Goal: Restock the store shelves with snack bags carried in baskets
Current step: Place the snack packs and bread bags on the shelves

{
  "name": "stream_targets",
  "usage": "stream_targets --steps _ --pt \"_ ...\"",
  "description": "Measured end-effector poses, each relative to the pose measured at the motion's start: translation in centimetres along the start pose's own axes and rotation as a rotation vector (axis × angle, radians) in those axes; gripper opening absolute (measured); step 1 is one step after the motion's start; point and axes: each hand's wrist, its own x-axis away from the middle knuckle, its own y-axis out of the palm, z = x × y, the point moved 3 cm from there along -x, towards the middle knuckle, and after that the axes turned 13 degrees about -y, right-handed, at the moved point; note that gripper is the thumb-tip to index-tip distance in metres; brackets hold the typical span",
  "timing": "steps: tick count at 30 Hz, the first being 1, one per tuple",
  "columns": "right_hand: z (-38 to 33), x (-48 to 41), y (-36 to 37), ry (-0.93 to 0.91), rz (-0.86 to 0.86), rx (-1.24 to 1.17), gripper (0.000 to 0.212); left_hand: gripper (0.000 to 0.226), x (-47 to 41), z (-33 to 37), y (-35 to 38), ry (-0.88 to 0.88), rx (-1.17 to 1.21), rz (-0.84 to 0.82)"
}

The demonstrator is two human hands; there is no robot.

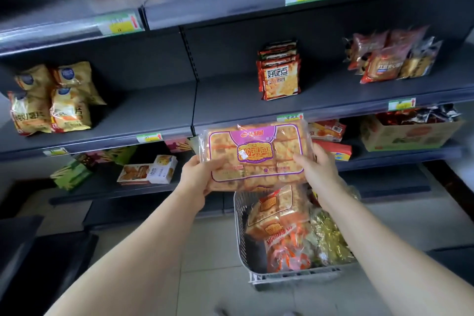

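Holding a bag (256,156) between them in the head view, the left hand (197,177) grips its left edge and the right hand (319,169) its right edge, thumbs over the front, likely to keep the wide, floppy pack level with the label facing out. The bag hangs just above the basket (239,226) below the hands, short of the shelf (143,110) beyond them. It is clear plastic, with a purple-bordered orange label over rows of golden biscuits.

The clear purple-printed plastic snack bag (256,156) was glossy and crinkled, the dark grey metal shelf (230,102) matt and smooth.
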Motion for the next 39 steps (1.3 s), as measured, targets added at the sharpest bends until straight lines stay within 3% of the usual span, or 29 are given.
stream_targets --steps 3,11,14,19,24,30,35,37,39 --pt "-3.1 -1.4 1.0 -0.123 0.020 0.024 0.011 0.037 1.1 3.4 0.3 0.130 0.024 0.020" --pt "-12.3 -3.6 5.0 -0.316 0.074 -0.019 0.026 0.032 5.1 12.8 -2.9 0.339 0.082 0.084" --pt "-16.1 -4.2 7.0 -0.439 0.120 -0.037 0.028 0.040 6.2 16.2 -5.1 0.448 0.126 0.090" --pt "-24.2 -5.5 12.3 -0.594 0.108 -0.080 0.051 0.050 7.3 23.4 -10.1 0.643 0.182 0.152" --pt "-30.1 -7.1 18.5 -0.647 0.128 -0.115 0.058 0.048 6.5 30.7 -15.4 0.778 0.167 0.158" --pt "-35.4 -9.6 25.8 -0.641 0.025 -0.250 0.059 0.039 3.9 38.5 -21.1 0.891 0.027 0.188" --pt "-39.3 -13.1 29.2 -0.666 0.008 -0.180 0.058 0.037 0.7 44.1 -23.5 0.849 -0.185 0.171" --pt "-39.8 -15.1 30.5 -0.616 -0.023 -0.145 0.060 0.043 -1.3 45.8 -23.8 0.774 -0.339 0.255" --pt "-39.5 -17.0 31.5 -0.524 -0.063 -0.099 0.056 0.039 -3.4 46.6 -23.7 0.678 -0.358 0.233"
